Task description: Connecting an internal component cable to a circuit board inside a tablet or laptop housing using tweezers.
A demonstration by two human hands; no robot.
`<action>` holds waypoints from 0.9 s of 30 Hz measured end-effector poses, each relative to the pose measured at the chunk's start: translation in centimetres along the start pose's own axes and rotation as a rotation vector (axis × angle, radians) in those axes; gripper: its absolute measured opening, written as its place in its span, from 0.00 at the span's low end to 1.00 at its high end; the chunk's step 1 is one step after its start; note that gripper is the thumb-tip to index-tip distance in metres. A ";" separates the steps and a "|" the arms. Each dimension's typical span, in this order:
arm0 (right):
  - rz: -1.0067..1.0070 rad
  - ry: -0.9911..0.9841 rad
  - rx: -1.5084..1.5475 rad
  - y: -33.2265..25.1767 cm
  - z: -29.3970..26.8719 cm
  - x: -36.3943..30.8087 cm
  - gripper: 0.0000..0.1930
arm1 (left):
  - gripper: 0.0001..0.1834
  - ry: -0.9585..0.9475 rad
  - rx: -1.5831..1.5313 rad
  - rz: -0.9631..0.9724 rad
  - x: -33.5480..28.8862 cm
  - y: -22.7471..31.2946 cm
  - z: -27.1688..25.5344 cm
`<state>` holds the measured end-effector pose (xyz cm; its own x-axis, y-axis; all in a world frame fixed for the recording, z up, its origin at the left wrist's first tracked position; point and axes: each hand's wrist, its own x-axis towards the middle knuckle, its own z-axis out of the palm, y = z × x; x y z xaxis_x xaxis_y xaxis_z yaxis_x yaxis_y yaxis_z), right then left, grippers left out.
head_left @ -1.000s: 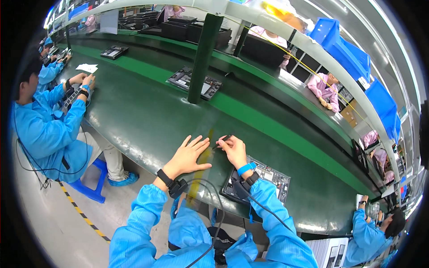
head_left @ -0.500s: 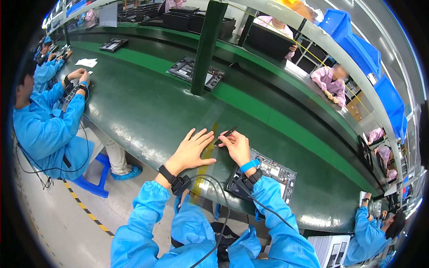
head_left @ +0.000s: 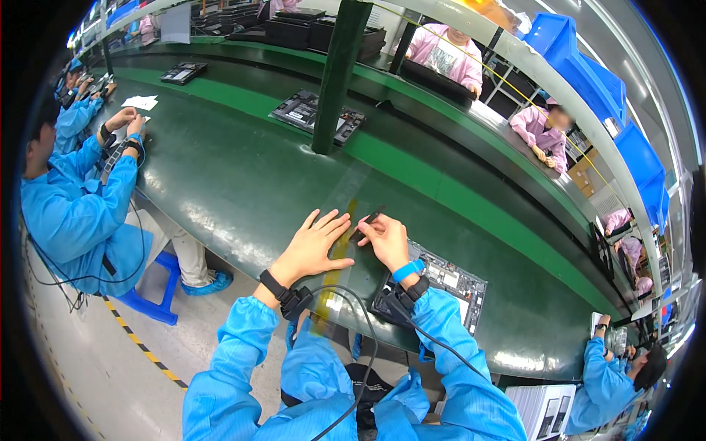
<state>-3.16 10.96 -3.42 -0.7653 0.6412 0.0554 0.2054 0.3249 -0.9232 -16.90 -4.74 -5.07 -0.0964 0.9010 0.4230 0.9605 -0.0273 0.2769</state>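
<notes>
Above the green tabletop (head_left: 243, 184), right hand (head_left: 387, 240) has fingertips pinched narrow on a slim black tool (head_left: 373, 218), near a yellow tape strip (head_left: 333, 280). Left hand (head_left: 312, 248) palm down just beside, fingers spread wide. Opened laptop base (head_left: 454, 279), circuitry exposed, lies partly hidden beneath right wrist and sleeve. Farther out: second opened unit (head_left: 296, 109) behind a green post (head_left: 342, 73); seated co-worker (head_left: 81, 217) at left.
</notes>
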 end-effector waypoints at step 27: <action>-0.185 0.097 -0.163 -1.0 -0.1 -0.1 0.08 | 0.45 0.008 -0.020 0.003 0.1 -0.1 0.2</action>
<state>-3.17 10.64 -2.49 -0.7384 0.6217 0.2613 0.1691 0.5458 -0.8207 -16.93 -4.54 -5.21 -0.0953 0.8974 0.4307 0.9555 -0.0390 0.2925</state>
